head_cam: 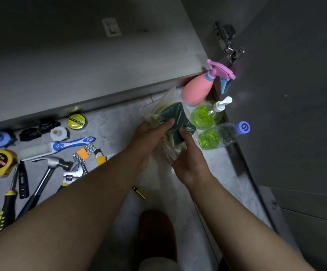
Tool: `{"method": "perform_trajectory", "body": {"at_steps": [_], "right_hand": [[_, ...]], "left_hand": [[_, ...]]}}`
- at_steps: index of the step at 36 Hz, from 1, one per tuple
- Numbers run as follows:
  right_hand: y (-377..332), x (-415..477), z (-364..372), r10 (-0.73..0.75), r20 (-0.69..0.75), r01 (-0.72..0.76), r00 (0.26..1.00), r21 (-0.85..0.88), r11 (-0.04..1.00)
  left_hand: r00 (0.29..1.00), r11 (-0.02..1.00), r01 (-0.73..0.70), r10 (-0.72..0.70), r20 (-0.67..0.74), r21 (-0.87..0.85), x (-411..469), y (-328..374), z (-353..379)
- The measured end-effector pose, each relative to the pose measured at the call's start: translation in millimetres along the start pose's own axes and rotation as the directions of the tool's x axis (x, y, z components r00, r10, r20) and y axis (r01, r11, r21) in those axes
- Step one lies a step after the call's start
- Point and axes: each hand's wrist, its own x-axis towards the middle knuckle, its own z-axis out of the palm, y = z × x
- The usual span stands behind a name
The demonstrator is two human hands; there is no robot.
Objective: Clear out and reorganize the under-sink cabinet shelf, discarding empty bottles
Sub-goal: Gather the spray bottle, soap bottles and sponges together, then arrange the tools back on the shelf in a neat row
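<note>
Two hands, one bag

Head view: our left hand and right hand pinch the bag of green pads above the floor, beside the pump bottle. Sorting, we judge; next it needs a resting spot.

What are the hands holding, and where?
A clear bag of green scouring pads: left hand grips its middle, right hand its lower edge.

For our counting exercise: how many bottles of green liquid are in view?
2. The pump bottle is beside the pink sprayer; the blue-capped bottle is next to it, nearer the camera. The held bag may hide others.
</note>
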Motion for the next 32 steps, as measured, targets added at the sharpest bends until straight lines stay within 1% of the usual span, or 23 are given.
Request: {"method": "perform_trajectory", "body": {"at_steps": [2, 3, 5, 7, 11, 14, 15, 16, 17, 19, 20, 21, 22, 25, 28, 29, 30, 31, 32], "right_hand": [[-4.5, 11.1, 3.6, -0.038, -0.089, 0.037, 0.995, -0.023, 0.999], [-7.3, 17.6, 5.7, -0.055, -0.148, 0.051, 0.987, -0.035, 0.998], [-13.7, 29.8, 10.7, -0.082, -0.261, 0.076, 0.962, -0.034, 0.997], [-19.9, 41.8, 16.7, -0.116, -0.342, 0.099, 0.932, -0.067, 0.993], [-32.0, 63.6, 30.3, -0.167, -0.368, 0.133, 0.915, -0.117, 0.984], [-38.2, 74.4, 38.7, -0.17, -0.362, 0.09, 0.916, -0.229, 0.969], [-39.6, 77.5, 40.5, -0.161, -0.36, 0.065, 0.919, -0.266, 0.962], [-41.5, 79.7, 42.5, -0.148, -0.358, 0.036, 0.922, -0.302, 0.953], [-44.0, 81.3, 44.6, -0.134, -0.351, 0.008, 0.927, -0.339, 0.941], [-50.0, 81.6, 46.5, -0.107, -0.332, -0.047, 0.937, -0.426, 0.903], [-52.1, 80.1, 46.1, -0.092, -0.327, -0.075, 0.94, -0.462, 0.883], [-53.5, 77.6, 44.8, -0.076, -0.328, -0.098, 0.942, -0.482, 0.871], [-54.0, 73.7, 43.4, -0.066, -0.333, -0.111, 0.941, -0.486, 0.867], [-47.6, 57.4, 37.4, -0.079, -0.377, -0.119, 0.923, -0.474, 0.872], [-34.5, 39.4, 30.8, -0.074, -0.418, -0.125, 0.905, -0.429, 0.895], [-29.3, 34.1, 28.9, -0.067, -0.421, -0.139, 0.904, -0.44, 0.887], [-24.3, 28.9, 26.9, -0.071, -0.423, -0.164, 0.903, -0.492, 0.855], [-20.5, 24.1, 25.4, -0.083, -0.415, -0.197, 0.906, -0.586, 0.786], [-17.8, 18.5, 25.5, -0.087, -0.381, -0.226, 0.92, -0.7, 0.677]], "left_hand": [[0.999, 0.996, -0.038, 0.04, -0.024, 0.084, 3.0, 5.8, -2.0], [0.996, 0.989, -0.051, 0.06, -0.059, 0.14, 3.7, 7.5, -3.6], [0.984, 0.958, -0.039, 0.086, -0.154, 0.284, 7.2, 5.2, -11.4], [0.971, 0.925, -0.035, 0.121, -0.206, 0.378, 9.7, 0.2, -22.2], [0.97, 0.882, -0.047, 0.153, -0.19, 0.47, 9.1, -16.7, -48.2], [0.969, 0.839, -0.068, 0.183, -0.164, 0.539, 7.4, -27.5, -67.7], [0.966, 0.797, -0.083, 0.211, -0.147, 0.598, 6.5, -30.3, -74.2], [0.961, 0.721, -0.11, 0.252, -0.111, 0.684, 4.7, -32.7, -81.0], [0.951, 0.605, -0.149, 0.304, -0.053, 0.782, 2.3, -34.8, -87.6], [0.928, 0.33, -0.214, 0.364, 0.086, 0.919, -3.3, -37.9, -100.9], [0.924, 0.228, -0.227, 0.357, 0.136, 0.947, -6.9, -38.2, -107.8], [0.925, 0.159, -0.237, 0.339, 0.173, 0.958, -11.4, -37.4, -114.9], [0.927, 0.117, -0.245, 0.319, 0.198, 0.962, -16.7, -35.3, -121.8], [0.927, 0.043, -0.256, 0.292, 0.233, 0.966, -33.5, -25.9, -145.9], [0.933, -0.086, -0.256, 0.237, 0.269, 0.963, -53.9, -12.0, -171.7], [0.936, -0.134, -0.262, 0.206, 0.286, 0.956, -61.6, -6.4, -180.2], [0.944, -0.182, -0.258, 0.162, 0.288, 0.949, -70.3, 0.3, -188.9], [0.954, -0.223, -0.248, 0.112, 0.277, 0.943, -79.5, 7.8, -197.5], [0.964, -0.251, -0.236, 0.059, 0.258, 0.939, -89.2, 16.0, -205.7]]}}
